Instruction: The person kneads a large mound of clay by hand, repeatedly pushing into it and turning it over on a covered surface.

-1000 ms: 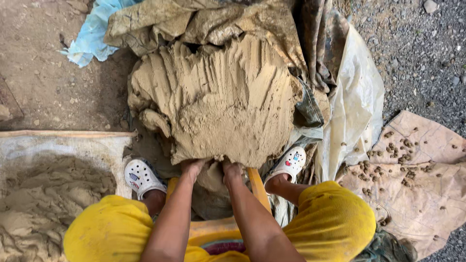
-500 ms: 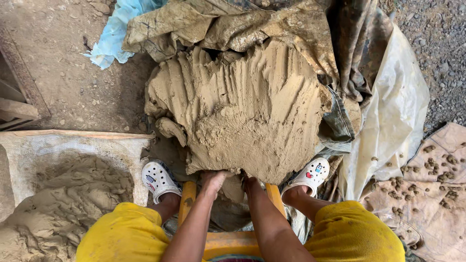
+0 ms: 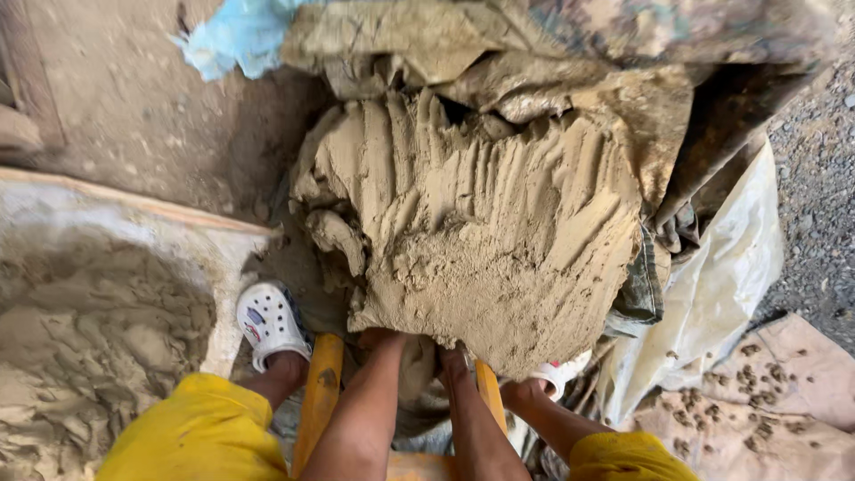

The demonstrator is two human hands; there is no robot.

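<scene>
Nearest, the person's knees in yellow shorts (image 3: 196,428) straddle an orange stool (image 3: 322,392); white clogs (image 3: 267,321) rest on the ground either side. The left hand (image 3: 383,340) and right hand (image 3: 452,356) push in under the near edge of the wet clay mound (image 3: 481,232), fingers buried, so whether either grip is clenched or released I cannot tell. The mound sits just ahead of the feet, on muddy sheeting (image 3: 712,294); its face is raked with finger furrows, yet most of the mass remains, so the digging looks only partly done. A heap of pulled clay (image 3: 89,356) lies at left; beyond, blue plastic (image 3: 236,36) and gravel (image 3: 819,178).
</scene>
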